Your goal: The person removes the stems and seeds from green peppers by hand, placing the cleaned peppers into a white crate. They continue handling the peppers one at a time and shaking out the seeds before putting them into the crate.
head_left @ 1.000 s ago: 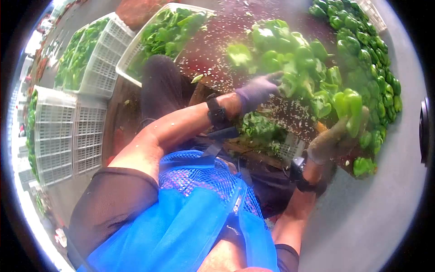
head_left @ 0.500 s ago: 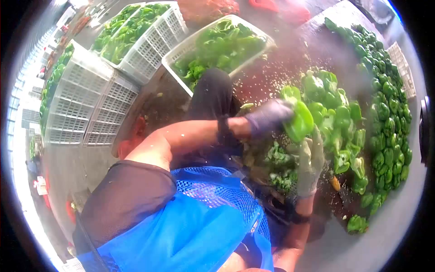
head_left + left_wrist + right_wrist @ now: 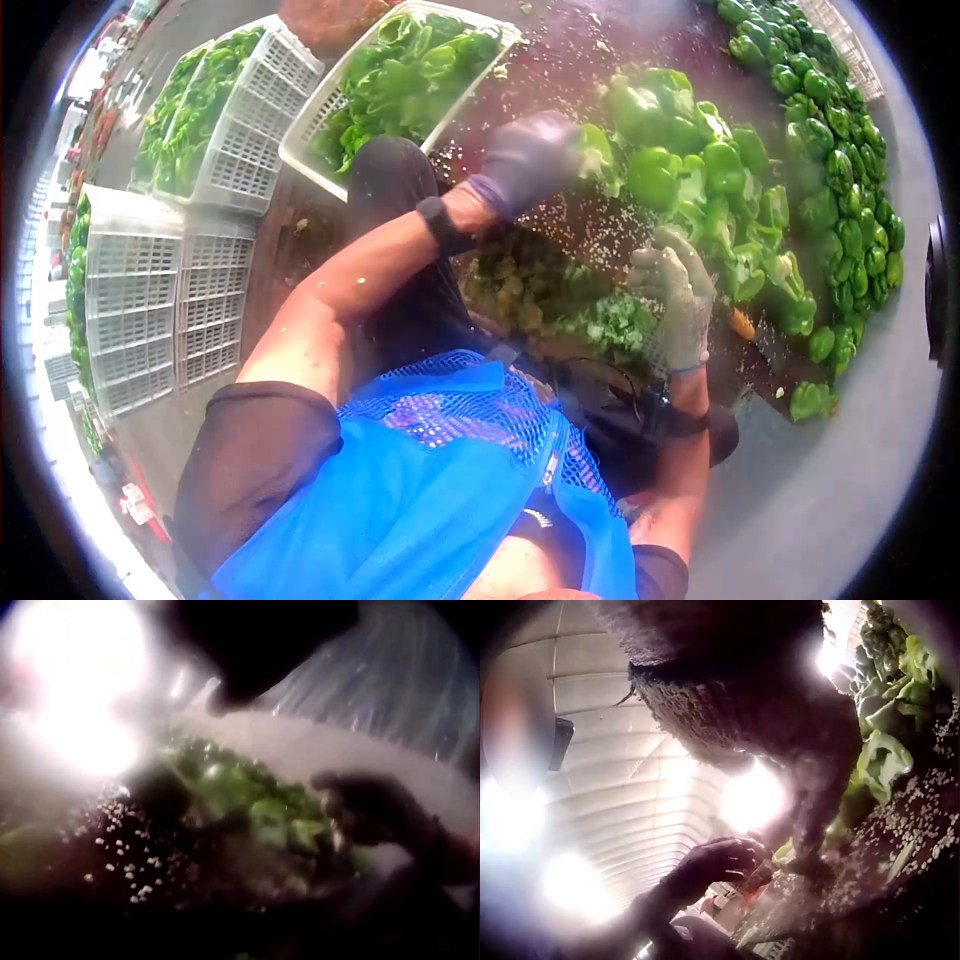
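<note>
In the head view my gloved left hand, blurred, is above the red surface, its fingers bunched. A green bell pepper lies just right of it; I cannot tell whether the hand holds anything. My gloved right hand is raised near the pile's front edge, palm toward me, fingers loosely bent with nothing in them. Both hands also show as dark shapes in the right wrist view, the left hand being the farther one. A pile of opened bell peppers lies beyond the right hand.
Whole green peppers form a long heap at the right. White seeds are scattered over the red surface. A white crate of peppers stands beyond my knee, with more crates at the left. Green scraps lie below the hands.
The right hand first held up a pepper; then the left hand gripped a pepper beside the right. Now the left hand has swung left, and the right hand is without a pepper. The head view has shifted.
</note>
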Demonstrator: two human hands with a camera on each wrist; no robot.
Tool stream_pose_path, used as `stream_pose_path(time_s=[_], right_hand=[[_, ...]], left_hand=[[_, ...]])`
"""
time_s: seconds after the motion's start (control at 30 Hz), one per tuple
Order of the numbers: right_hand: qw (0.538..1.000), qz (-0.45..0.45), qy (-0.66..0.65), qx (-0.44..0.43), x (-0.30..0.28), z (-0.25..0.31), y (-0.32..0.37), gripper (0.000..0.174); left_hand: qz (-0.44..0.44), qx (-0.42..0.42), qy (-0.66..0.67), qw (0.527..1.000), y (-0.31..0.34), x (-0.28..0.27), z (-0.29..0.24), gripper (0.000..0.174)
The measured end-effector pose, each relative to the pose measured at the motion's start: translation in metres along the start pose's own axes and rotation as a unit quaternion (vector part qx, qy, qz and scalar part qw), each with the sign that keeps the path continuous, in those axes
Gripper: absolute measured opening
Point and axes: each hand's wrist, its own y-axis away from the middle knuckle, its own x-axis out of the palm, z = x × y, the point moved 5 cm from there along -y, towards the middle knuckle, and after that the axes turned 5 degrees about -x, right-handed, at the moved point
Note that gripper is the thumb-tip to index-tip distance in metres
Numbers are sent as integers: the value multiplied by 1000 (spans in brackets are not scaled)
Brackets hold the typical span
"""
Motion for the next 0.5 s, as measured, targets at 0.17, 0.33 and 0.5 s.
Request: stream_pose_path(time_s=[0.17,0.33,0.5], right_hand=[[999,-7,-32,29,-3,-18,1,33],[997,-10,-68,32,-7,-31,7,32],[998,-26,-64,14,-16,-20,10,32]], left_hand=[[-146,151,-137,968,-27,78,-18,28],[2,66,-198,978,-44,87,-37,24],[-124,91,-215,964,-37,104,-43,16]])
